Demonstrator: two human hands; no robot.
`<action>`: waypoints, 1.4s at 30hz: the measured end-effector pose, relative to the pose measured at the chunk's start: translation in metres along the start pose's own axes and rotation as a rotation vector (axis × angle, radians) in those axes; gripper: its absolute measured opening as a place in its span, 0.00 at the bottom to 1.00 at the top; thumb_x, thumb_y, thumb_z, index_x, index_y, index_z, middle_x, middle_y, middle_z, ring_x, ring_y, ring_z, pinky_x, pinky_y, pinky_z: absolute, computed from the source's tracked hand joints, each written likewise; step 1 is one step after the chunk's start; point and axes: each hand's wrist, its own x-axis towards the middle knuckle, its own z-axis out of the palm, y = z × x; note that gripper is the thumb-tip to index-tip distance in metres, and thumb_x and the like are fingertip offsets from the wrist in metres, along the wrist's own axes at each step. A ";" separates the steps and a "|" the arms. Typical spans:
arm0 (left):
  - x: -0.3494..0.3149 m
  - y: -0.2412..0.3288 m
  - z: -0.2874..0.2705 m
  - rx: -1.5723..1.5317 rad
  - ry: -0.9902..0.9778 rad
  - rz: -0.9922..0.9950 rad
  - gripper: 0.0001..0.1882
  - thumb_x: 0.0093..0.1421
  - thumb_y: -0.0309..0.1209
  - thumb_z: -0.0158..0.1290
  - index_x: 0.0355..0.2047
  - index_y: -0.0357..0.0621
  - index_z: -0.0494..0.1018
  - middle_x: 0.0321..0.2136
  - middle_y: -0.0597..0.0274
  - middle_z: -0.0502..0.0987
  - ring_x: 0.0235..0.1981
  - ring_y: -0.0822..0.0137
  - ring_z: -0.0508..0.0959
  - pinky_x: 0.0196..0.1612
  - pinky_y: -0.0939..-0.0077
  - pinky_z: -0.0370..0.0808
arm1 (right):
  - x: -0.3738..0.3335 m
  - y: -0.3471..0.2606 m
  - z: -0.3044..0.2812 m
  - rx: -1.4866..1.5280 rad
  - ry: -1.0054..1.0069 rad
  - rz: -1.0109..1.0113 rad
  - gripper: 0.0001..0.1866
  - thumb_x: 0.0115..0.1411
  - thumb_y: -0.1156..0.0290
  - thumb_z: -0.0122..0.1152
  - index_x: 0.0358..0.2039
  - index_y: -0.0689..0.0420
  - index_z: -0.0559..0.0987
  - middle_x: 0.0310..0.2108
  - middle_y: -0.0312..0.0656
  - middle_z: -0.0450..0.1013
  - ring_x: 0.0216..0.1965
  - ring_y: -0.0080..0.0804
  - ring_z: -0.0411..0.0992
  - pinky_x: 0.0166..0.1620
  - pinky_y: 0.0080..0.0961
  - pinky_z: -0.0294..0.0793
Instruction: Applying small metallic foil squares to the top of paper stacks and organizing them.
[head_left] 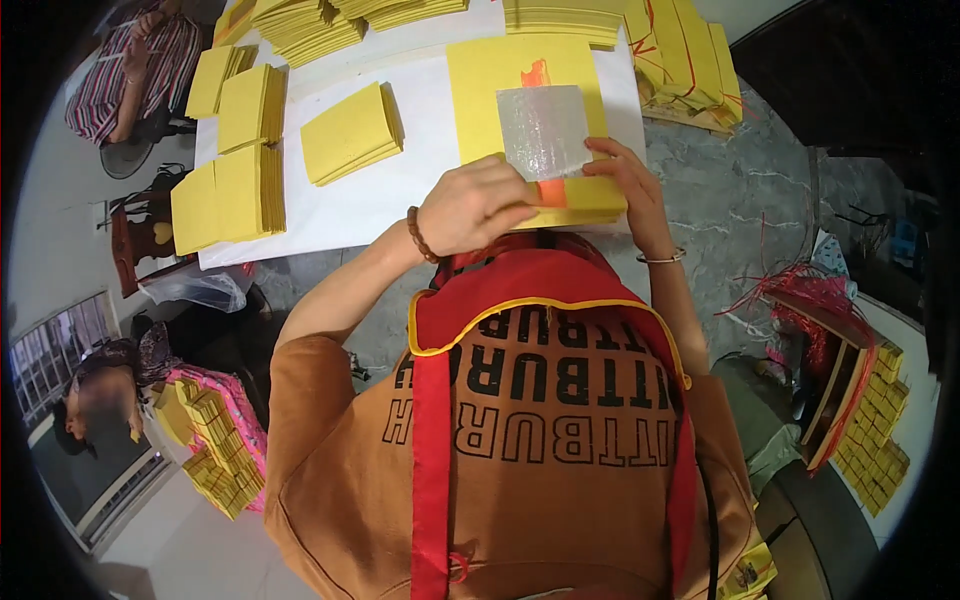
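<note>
A yellow joss paper sheet [474, 98] lies at the table's near right edge, bearing a silver foil square [545, 130] and orange marks above and below it. Its near part is turned up into a thick fold [580, 205]. At the fold's left side, my left hand [477, 205] is closed on the paper with curled fingers, a beaded bracelet on its wrist. My right hand [635, 185] grips the fold's right end, its fingertips over the paper beside the foil. What lies beneath the palms is hidden.
Stacks of folded yellow paper [250, 110] line the white table's [415, 110] left side; a smaller stack [350, 135] lies nearer the middle. Tied yellow bundles [685, 55] stand beyond the right edge. Red strings [800, 290] hang at right. Two other people [130, 70] sit at left.
</note>
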 end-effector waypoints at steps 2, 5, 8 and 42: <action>0.002 -0.002 0.000 -0.045 0.010 -0.021 0.07 0.53 0.30 0.55 0.30 0.40 0.74 0.24 0.59 0.73 0.28 0.61 0.72 0.31 0.72 0.69 | 0.001 0.001 0.000 0.013 -0.007 -0.018 0.19 0.63 0.63 0.42 0.32 0.64 0.79 0.47 0.44 0.69 0.53 0.34 0.63 0.55 0.26 0.59; 0.006 0.002 -0.003 -0.112 0.002 -0.105 0.05 0.54 0.28 0.54 0.28 0.39 0.73 0.22 0.58 0.72 0.25 0.61 0.73 0.28 0.73 0.69 | 0.003 0.004 0.001 0.046 0.003 0.016 0.19 0.63 0.64 0.43 0.31 0.64 0.79 0.47 0.45 0.69 0.52 0.34 0.63 0.54 0.25 0.59; 0.007 0.005 -0.004 -0.157 -0.023 -0.211 0.04 0.53 0.27 0.53 0.27 0.38 0.73 0.21 0.58 0.72 0.24 0.64 0.73 0.27 0.74 0.68 | 0.003 0.004 0.002 0.032 0.012 0.038 0.19 0.63 0.64 0.43 0.30 0.65 0.79 0.47 0.44 0.69 0.52 0.33 0.63 0.54 0.25 0.59; -0.010 -0.017 -0.028 0.219 -0.084 -0.054 0.27 0.50 0.29 0.54 0.52 0.49 0.66 0.52 0.55 0.65 0.56 0.52 0.60 0.54 0.61 0.60 | 0.004 0.020 -0.002 -0.133 -0.033 -0.187 0.10 0.49 0.78 0.60 0.34 0.56 0.78 0.48 0.39 0.69 0.56 0.36 0.60 0.55 0.30 0.60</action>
